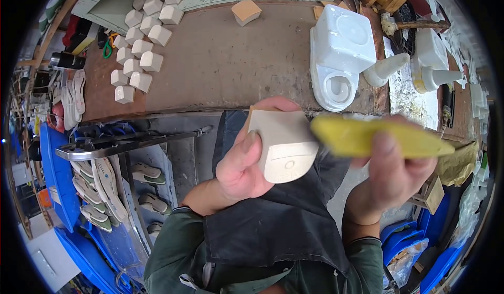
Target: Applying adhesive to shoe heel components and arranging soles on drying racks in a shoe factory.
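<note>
My left hand (245, 164) grips a cream shoe heel (289, 150) in front of my dark apron, with the thumb along its side. A small round mark shows on the heel's lower face. In my right hand (395, 173) is a flat yellow tool (362, 135), blurred by motion. Its dark left end lies close beside the heel's right side; whether they touch I cannot tell. On the brown bench (210, 63) beyond my hands, several pale heels (151, 61) stand in rows at the left. One tan-topped heel (246, 13) sits apart at the far middle.
White plastic containers (344, 39) stand on the bench's right side, beside white nozzle bottles (387, 69) and a hammer (420, 25). A metal bar (131, 146) juts out below the bench at left, near racked shoe soles (107, 189). Blue bins (404, 241) flank me.
</note>
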`<act>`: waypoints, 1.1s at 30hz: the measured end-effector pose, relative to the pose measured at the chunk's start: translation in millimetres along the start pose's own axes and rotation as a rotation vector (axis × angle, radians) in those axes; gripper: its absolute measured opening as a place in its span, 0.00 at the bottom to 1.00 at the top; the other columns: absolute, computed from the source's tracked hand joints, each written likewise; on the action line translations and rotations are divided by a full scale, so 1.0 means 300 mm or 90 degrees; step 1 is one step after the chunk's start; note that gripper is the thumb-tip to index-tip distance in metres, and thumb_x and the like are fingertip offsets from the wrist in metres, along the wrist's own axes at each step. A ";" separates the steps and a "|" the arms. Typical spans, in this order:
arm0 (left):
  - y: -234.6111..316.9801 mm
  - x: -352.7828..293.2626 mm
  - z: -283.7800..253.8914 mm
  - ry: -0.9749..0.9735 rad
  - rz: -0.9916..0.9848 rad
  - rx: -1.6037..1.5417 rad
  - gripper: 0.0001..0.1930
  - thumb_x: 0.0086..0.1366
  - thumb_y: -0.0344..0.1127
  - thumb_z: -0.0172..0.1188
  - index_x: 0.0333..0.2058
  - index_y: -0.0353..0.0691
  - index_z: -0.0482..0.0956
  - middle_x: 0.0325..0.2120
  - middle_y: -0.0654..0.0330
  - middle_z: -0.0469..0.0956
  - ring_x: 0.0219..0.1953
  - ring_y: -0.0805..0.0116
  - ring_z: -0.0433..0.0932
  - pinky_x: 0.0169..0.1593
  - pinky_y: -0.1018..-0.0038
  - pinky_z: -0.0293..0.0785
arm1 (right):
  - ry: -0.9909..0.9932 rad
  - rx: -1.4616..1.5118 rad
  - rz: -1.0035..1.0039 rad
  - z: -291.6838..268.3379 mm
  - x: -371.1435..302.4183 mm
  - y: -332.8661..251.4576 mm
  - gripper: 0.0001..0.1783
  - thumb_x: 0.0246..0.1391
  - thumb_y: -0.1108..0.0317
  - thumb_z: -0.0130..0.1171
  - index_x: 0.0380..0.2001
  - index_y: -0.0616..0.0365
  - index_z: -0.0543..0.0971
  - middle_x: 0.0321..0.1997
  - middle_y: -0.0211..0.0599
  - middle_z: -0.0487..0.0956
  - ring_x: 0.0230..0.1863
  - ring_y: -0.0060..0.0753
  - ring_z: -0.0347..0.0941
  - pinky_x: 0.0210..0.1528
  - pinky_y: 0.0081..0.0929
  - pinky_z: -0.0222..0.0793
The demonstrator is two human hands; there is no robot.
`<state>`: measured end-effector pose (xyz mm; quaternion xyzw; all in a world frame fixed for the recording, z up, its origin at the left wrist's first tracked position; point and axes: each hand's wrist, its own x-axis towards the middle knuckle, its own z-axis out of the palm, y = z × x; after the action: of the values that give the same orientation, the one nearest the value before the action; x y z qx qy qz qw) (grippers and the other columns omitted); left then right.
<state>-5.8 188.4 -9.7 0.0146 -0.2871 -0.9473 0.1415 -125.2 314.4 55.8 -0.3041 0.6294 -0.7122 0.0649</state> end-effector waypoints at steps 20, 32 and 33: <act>0.078 -0.057 0.071 0.133 -0.055 0.030 0.33 0.58 0.58 0.47 0.51 0.34 0.58 0.36 0.49 0.70 0.33 0.60 0.72 0.34 0.70 0.69 | -0.623 -0.013 -0.530 -0.021 0.154 -0.046 0.06 0.36 0.74 0.61 0.23 0.59 0.81 0.27 0.38 0.78 0.17 0.24 0.67 0.16 0.17 0.58; 1.097 -0.080 -0.783 1.021 0.530 0.876 0.14 0.47 0.41 0.62 0.22 0.32 0.77 0.27 0.46 0.76 0.33 0.54 0.77 0.37 0.63 0.71 | -0.315 -0.209 -0.104 -0.308 0.077 0.184 0.16 0.46 0.60 0.59 0.22 0.65 0.74 0.23 0.38 0.72 0.30 0.34 0.66 0.36 0.28 0.62; 1.182 -0.142 -0.855 1.138 0.529 0.947 0.16 0.45 0.42 0.62 0.21 0.30 0.79 0.28 0.43 0.77 0.33 0.51 0.77 0.39 0.62 0.72 | -0.238 -0.139 -0.090 -0.154 0.078 0.148 0.08 0.45 0.75 0.58 0.18 0.69 0.75 0.20 0.39 0.74 0.25 0.33 0.69 0.31 0.32 0.66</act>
<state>155.2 -220.2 -31.8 0.6415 -0.5412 -0.0942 0.5355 -180.7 334.0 21.4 -0.4793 0.6567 -0.5742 0.0970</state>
